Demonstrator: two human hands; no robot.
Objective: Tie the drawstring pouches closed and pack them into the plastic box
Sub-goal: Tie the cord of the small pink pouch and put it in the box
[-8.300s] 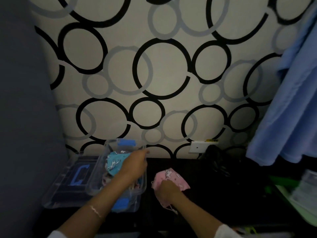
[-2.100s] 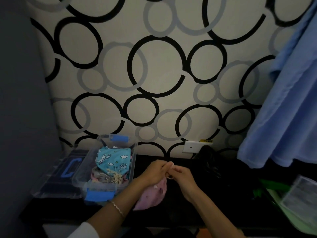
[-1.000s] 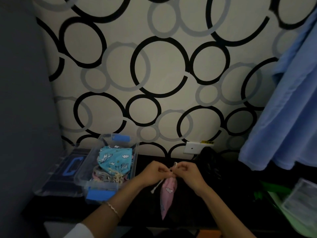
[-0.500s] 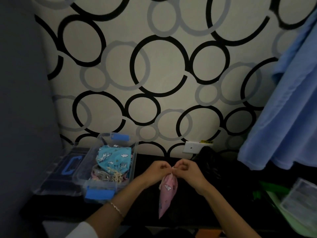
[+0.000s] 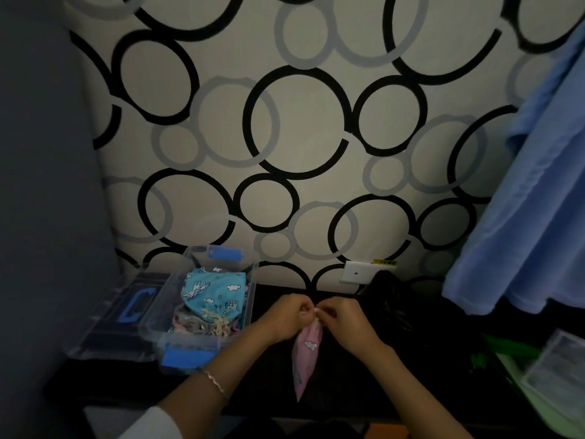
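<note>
A pink drawstring pouch [image 5: 306,353] with a white cloud print hangs gathered and narrow above the dark table. My left hand [image 5: 286,318] and my right hand [image 5: 343,320] meet at its neck, and each pinches the pale drawstring there. To the left stands the clear plastic box [image 5: 250,299] with blue latches. Inside it lies a blue pouch [image 5: 213,294] on top of other pouches with tangled cream strings.
The box's clear lid [image 5: 107,318] with a blue handle lies left of the box. A black bag [image 5: 392,299] sits behind my right hand, near a white wall socket [image 5: 357,273]. Blue cloth [image 5: 531,198] hangs at the right, above green and clear items [image 5: 550,372].
The pink pouch went from lying flat on the table to hanging cinched between both hands. Over the last second the hands have stayed at its neck, working the string with small moves.
</note>
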